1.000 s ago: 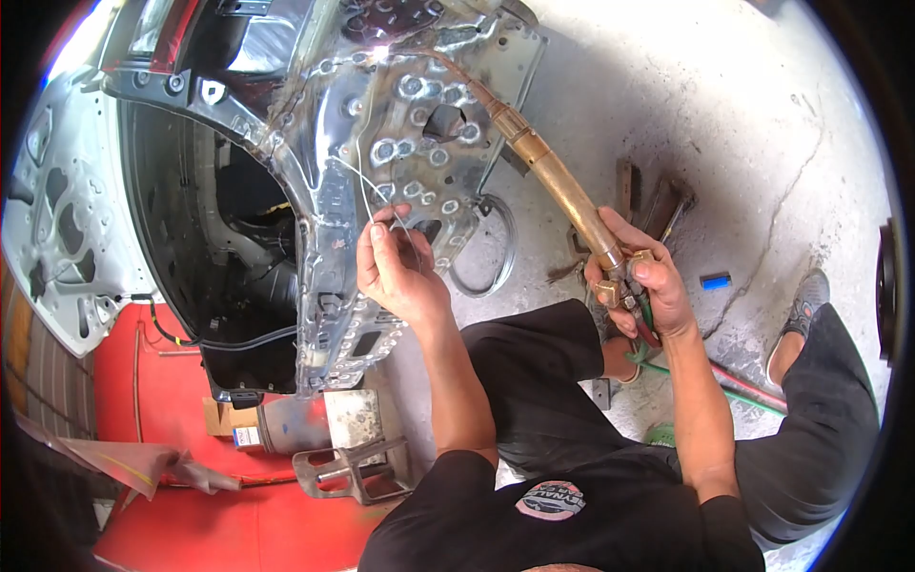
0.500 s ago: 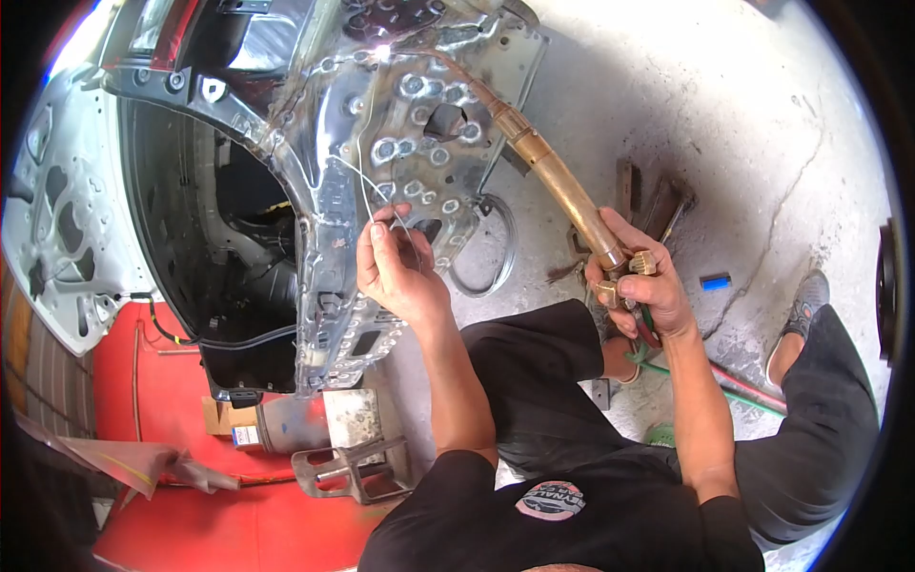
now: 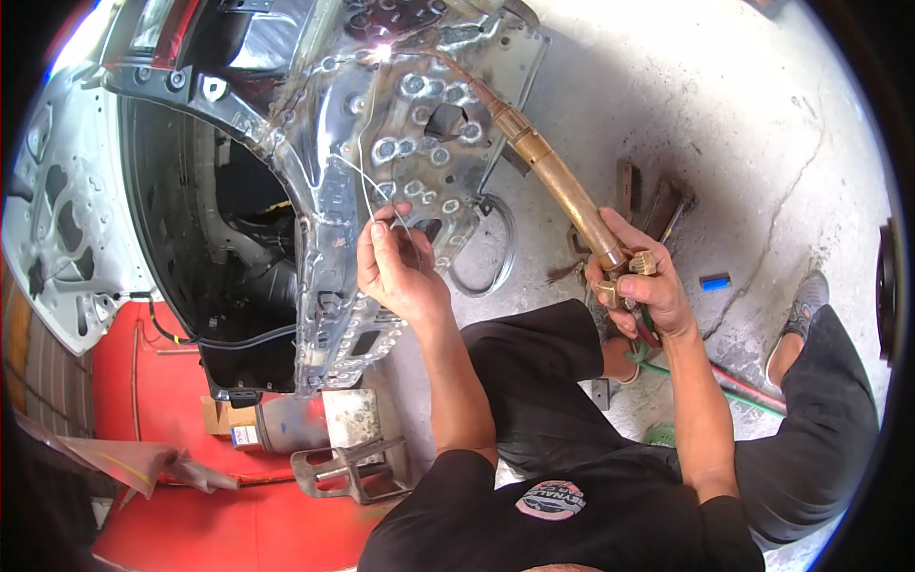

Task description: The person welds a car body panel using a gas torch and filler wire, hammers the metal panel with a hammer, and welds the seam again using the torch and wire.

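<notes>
My right hand point(image 3: 653, 291) is wrapped round the valve end of a brass gas welding torch point(image 3: 551, 172). The torch's thin copper tip reaches up and left to a bright glowing spot point(image 3: 383, 52) on a bare metal car body panel point(image 3: 391, 114). Pinched in my left hand point(image 3: 400, 262) is a thin welding wire point(image 3: 365, 157), which runs up along the panel toward the glow. A bent length of the wire also loops beside my fingers. Spot marks and holes dot the panel around the work.
Green and red hoses point(image 3: 748, 396) trail right from the torch. A wire coil point(image 3: 486, 257) hangs by the panel's lower edge. Rusty metal pieces point(image 3: 662, 205) and a blue object point(image 3: 715, 282) lie on the concrete. At lower left, a metal bracket point(image 3: 353, 472) rests by a red surface point(image 3: 276, 534).
The glow at the torch tip is larger and brighter. Both hands and the torch hold almost the same position.
</notes>
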Demonstrator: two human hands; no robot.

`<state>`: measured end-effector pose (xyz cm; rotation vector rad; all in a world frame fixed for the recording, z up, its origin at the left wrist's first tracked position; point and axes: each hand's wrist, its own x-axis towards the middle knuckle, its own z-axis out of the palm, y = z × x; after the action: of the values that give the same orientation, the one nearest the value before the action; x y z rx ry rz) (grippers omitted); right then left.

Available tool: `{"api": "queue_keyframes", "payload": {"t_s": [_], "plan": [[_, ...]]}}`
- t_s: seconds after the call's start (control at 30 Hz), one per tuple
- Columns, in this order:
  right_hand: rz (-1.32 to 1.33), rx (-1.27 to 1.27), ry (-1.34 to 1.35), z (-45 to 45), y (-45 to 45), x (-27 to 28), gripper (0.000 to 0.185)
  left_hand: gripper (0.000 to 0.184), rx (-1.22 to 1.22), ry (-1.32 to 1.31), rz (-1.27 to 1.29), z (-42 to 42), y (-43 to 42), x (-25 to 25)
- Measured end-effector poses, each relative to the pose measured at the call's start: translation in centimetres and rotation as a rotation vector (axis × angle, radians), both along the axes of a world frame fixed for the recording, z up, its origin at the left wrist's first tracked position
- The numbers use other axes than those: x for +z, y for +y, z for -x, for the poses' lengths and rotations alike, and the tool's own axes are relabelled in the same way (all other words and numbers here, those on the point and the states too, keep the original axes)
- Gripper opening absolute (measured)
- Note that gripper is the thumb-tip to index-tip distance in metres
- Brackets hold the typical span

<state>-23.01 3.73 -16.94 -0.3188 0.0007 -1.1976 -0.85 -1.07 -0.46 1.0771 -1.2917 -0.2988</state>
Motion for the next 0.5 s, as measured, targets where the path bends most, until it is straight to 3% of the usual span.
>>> {"api": "queue_keyframes", "payload": {"t_s": [0.5], "plan": [[-0.002,-0.039,-0.056,-0.53,0.01,-0.53,0.076,0.028,-0.009,-0.008,0.001,-0.13,0.0,0.0]]}}
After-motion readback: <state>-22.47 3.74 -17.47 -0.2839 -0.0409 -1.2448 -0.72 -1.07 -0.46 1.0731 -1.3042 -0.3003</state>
